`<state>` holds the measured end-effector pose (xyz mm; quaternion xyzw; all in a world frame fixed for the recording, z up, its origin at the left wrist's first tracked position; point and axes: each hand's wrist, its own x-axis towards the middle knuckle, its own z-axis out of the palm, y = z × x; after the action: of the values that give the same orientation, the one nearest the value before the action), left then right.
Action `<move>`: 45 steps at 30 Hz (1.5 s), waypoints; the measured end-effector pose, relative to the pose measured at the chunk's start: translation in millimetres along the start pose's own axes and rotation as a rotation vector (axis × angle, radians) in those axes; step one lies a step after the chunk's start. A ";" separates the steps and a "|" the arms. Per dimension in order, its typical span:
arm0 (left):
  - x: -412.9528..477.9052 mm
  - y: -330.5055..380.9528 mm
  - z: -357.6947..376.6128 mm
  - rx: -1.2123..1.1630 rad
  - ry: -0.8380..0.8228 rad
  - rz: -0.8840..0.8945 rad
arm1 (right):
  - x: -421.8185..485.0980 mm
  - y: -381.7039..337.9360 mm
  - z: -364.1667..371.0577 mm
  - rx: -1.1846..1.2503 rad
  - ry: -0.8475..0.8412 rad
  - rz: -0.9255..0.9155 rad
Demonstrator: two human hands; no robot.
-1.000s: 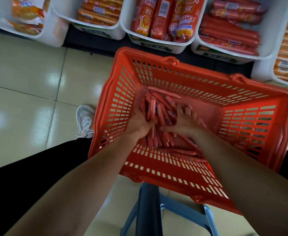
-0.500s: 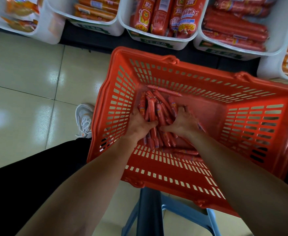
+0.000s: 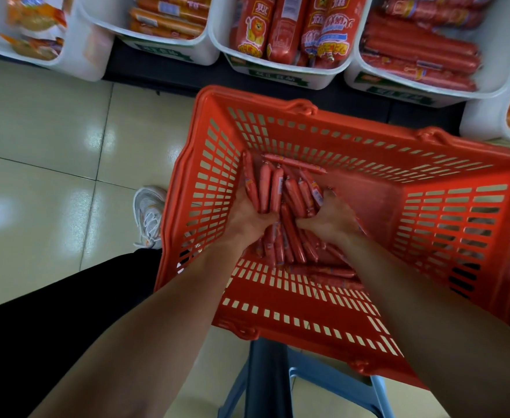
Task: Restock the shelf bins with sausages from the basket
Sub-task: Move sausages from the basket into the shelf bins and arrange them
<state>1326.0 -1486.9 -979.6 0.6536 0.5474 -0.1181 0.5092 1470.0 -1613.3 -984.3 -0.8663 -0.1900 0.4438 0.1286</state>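
Sausages, thin red plastic-cased sticks, lie heaped in the near left part of the red slatted plastic shopping basket, and both hands are down among them. The left hand and the right hand face each other, each wrapped round one side of a single bundle, so either grip is full of sausages. It reads as a two-handed scoop, most likely because the sticks are loose and slick and one hand would gather few. The bundle lies roughly lengthwise, pointing away from the person, which should let it go into a bin as one stack. More sausages lie beneath the wrists, toward the near wall.

The basket rests on a pale blue plastic stool, raised to hand height and close in front of the row of white plastic shelf bins, so the carry is short. One bin to the right holds thick red sausage logs; I cannot tell which bin this handful belongs in. The bundle is not yet out of the basket. Lifting comes next, and sticks may slip out at the ends.
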 end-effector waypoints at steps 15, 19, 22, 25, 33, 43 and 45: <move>-9.2 5.7 -4.3 -0.044 -0.095 0.022 | -31.2 40.5 -5.9 0.264 -0.005 0.200; -28.7 16.4 -8.8 -0.012 -0.138 0.036 | -43.4 36.9 -20.2 0.247 0.013 0.176; -43.9 30.5 -15.0 0.058 -0.121 0.075 | -54.6 30.9 -33.0 0.218 0.026 0.129; -59.3 46.9 -25.5 0.127 -0.087 0.107 | -68.6 24.4 -47.4 0.177 0.053 0.056; -114.2 100.6 -73.3 0.243 -0.037 0.289 | -124.2 -0.5 -104.9 0.117 0.083 -0.106; -155.9 173.9 -123.9 0.181 0.093 0.445 | -173.7 -42.9 -205.0 0.118 0.267 -0.300; -156.3 191.2 -129.1 0.205 0.107 0.468 | -165.4 -52.7 -229.4 0.140 0.332 -0.304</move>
<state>1375.6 -1454.8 -707.3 0.8159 0.3926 -0.0171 0.4241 1558.0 -1651.9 -713.1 -0.8777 -0.2633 0.2829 0.2833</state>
